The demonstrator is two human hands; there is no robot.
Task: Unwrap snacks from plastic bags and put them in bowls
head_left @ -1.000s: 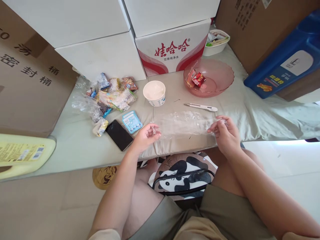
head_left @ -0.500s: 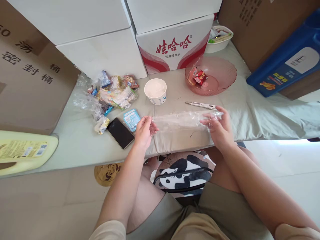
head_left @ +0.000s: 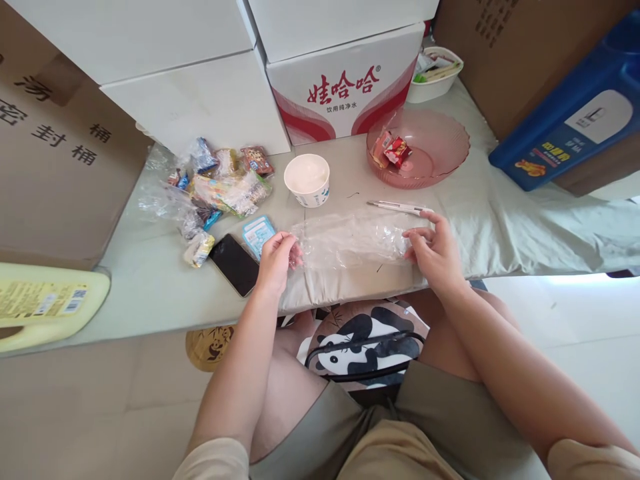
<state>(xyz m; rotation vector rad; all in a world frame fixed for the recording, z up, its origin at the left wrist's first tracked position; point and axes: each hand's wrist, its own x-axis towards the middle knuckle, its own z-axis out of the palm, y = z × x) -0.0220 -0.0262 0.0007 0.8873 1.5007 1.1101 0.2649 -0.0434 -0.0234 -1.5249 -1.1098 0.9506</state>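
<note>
A clear plastic bag [head_left: 350, 241] lies stretched across the pale cloth [head_left: 500, 227] on the table in front of me. My left hand [head_left: 276, 260] pinches its left end with curled fingers. At the bag's right end, my right hand [head_left: 434, 252] grips the plastic, fingers bent. A white utility knife [head_left: 397, 207] lies just beyond the bag. A black phone [head_left: 234, 264] and a small blue packet [head_left: 258, 233] rest beside my left hand.
A heap of wrapped snacks in clear plastic [head_left: 215, 187] sits at the left. A white paper cup [head_left: 307, 180] and a pink bowl [head_left: 440, 150] holding red snack packs stand behind. Cardboard boxes [head_left: 345, 80], a blue jug [head_left: 575, 113] and a yellow jug [head_left: 45, 303] ring the table.
Both hands moved the bag away from the table's front edge and folded it narrower. My hands came slightly closer together.
</note>
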